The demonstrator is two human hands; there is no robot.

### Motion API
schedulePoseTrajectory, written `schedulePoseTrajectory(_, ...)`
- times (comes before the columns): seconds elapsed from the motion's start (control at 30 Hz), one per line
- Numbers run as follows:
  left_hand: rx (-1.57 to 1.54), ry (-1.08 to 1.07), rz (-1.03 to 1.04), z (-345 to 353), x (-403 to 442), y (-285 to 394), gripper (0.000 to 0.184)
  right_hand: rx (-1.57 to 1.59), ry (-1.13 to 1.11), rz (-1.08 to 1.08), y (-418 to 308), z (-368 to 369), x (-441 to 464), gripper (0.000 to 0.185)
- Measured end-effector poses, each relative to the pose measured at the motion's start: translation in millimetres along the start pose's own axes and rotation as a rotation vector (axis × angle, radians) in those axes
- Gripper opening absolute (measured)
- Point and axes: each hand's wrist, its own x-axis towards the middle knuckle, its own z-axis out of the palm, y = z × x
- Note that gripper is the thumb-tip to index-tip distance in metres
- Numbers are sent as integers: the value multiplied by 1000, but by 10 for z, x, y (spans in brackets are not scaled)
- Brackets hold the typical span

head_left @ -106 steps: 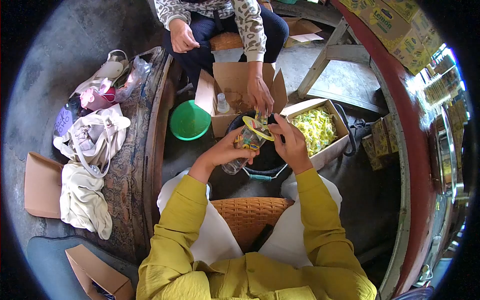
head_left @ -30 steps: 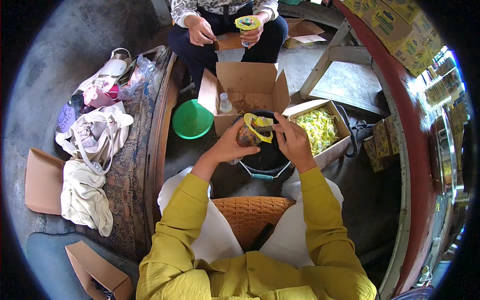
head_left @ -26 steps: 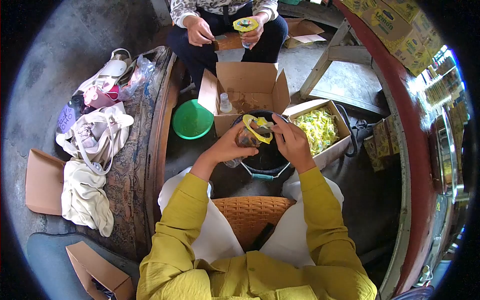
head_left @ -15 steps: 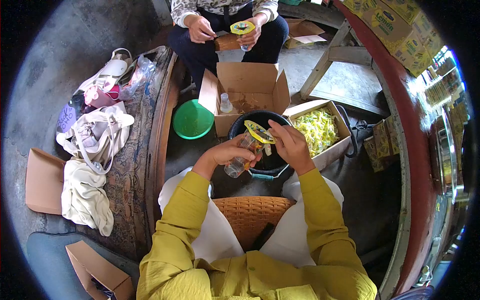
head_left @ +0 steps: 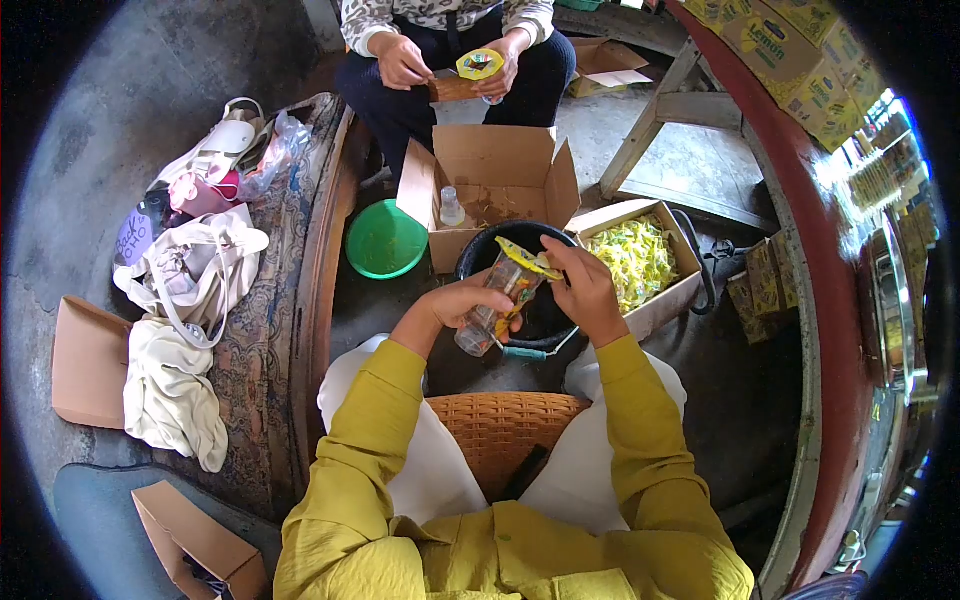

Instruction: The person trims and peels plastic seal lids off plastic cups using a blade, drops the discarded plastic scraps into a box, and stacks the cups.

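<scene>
My left hand [head_left: 462, 302] is wrapped round a clear plastic cup [head_left: 476, 338], tilted with its base toward me. Printed colours show on the cup's side, and a yellow lid [head_left: 515, 255] covers its upper end. At the lid's right edge, the fingers of my right hand [head_left: 590, 292] are closed in a pinch. Fingertip contact there is partly hidden. Below both hands stands a black bucket [head_left: 547, 322] with a handle in front. A cardboard box [head_left: 672, 302] of yellow-and-white wrapped pieces [head_left: 630, 258] sits to its right.
Opposite me, a person [head_left: 400, 60] holds another yellow-topped cup [head_left: 480, 65]. Between us stands an open carton [head_left: 495, 150] containing a clear bottle-like container [head_left: 451, 208]. A green basin [head_left: 386, 238] lies left. Bags [head_left: 205, 265] rest on the patterned bench [head_left: 262, 400].
My cup has tipped, so its lid now shows more edge-on and more of its side is visible. My right hand has shifted slightly. The other person's cup has turned its top toward me.
</scene>
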Motion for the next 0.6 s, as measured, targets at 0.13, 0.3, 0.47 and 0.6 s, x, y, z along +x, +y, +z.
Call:
schedulePoseTrajectory(0.13, 276, 185, 212, 166, -1, 124, 56, -23, 20, 30, 32, -13, 3, 52)
schedulePoseTrajectory(0.3, 416, 262, 282, 0, 52, 62, 59, -92, -4, 62, 96, -25, 1, 56)
schedulePoseTrajectory(0.47, 609, 495, 415, 124, 104, -45, 60, -111, -42, 59, 72, -20, 12, 58)
schedulePoseTrajectory(0.6, 654, 526, 422, 87, 135, -67, 58, -96, -49, 63, 78, -10, -8, 58)
